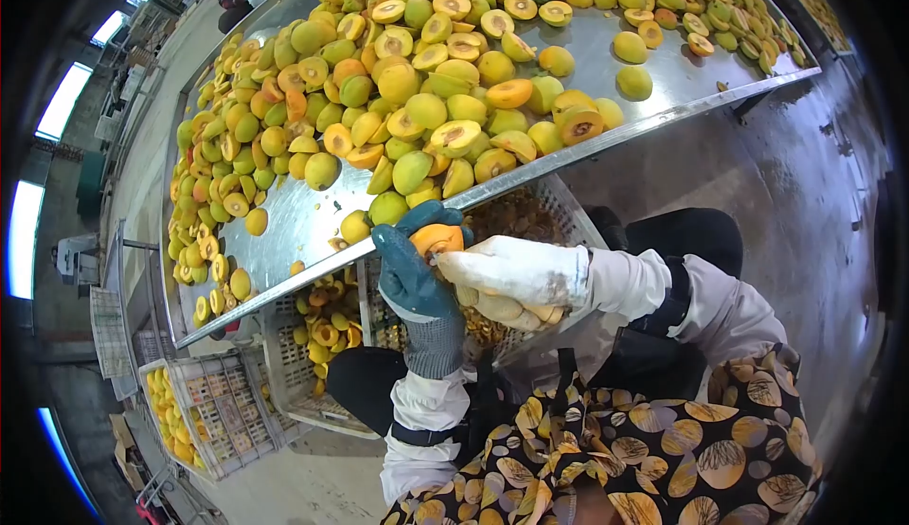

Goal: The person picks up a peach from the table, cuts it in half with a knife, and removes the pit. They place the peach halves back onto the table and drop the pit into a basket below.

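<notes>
While your left hand (414, 269), in a blue glove, curls its fingers (428, 216) shut around the halved fruit (437, 238) at the steel surface (303, 217) edge, your right hand (507, 274) presses against it. Judge it light, soft, slippery; grip the rounded skin.

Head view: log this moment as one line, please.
left hand: blue glove, holds orange fruit half | right hand: white glove, at the fruit | metal table: heaped fruit | crates below
</notes>
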`<state>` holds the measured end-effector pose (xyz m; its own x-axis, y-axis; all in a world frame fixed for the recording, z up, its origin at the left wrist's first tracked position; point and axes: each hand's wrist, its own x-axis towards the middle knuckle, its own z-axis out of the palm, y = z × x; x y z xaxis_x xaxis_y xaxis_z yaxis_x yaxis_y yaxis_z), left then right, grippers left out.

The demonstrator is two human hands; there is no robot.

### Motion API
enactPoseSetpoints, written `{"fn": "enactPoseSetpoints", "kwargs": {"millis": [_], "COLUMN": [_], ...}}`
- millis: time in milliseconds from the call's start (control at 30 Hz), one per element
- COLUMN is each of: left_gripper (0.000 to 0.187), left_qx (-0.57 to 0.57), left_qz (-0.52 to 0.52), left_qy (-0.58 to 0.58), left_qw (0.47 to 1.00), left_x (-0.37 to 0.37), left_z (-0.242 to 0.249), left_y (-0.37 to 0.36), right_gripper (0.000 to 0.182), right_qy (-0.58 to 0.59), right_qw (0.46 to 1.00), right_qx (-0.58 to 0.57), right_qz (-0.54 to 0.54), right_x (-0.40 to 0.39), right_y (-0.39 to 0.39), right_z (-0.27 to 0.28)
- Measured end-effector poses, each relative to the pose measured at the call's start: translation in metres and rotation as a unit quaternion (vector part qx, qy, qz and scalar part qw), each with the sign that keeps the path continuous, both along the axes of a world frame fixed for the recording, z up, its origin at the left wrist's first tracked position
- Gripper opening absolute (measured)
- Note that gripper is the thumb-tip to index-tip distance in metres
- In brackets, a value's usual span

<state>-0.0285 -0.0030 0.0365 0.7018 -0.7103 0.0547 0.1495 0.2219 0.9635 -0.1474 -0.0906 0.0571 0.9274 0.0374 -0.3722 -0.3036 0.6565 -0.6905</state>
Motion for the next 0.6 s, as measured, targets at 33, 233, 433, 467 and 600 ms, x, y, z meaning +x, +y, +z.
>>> {"fn": "enactPoseSetpoints", "kwargs": {"millis": [33,233,433,467,600], "left_gripper": [0.067,0.058,0.063,0.064,0.061], "left_qx": [-0.006,0.005,0.002,0.014,0.036], "left_qz": [-0.008,-0.025,-0.141,-0.124,-0.041], "left_qy": [-0.004,-0.276,-0.093,-0.025,0.143], "left_qw": [1.000,0.961,0.986,0.992,0.988], "left_x": [0.000,0.015,0.017,0.019,0.051], "left_z": [0.000,-0.013,0.006,0.007,-0.013], "left_y": [0.001,0.004,0.003,0.003,0.023], "right_gripper": [0.050,0.050,0.049,0.049,0.059], "right_qy": [0.009,0.004,-0.011,-0.001,-0.117], "right_qw": [0.999,0.998,0.976,0.992,0.853], "right_qx": [0.051,-0.057,0.204,0.116,-0.491], "right_qz": [0.011,0.022,0.076,0.053,0.135], "right_x": [-0.002,-0.003,-0.001,-0.001,0.001], "right_y": [-0.005,-0.006,-0.006,-0.007,-0.019], "right_z": [0.000,-0.015,-0.022,-0.012,-0.013]}}
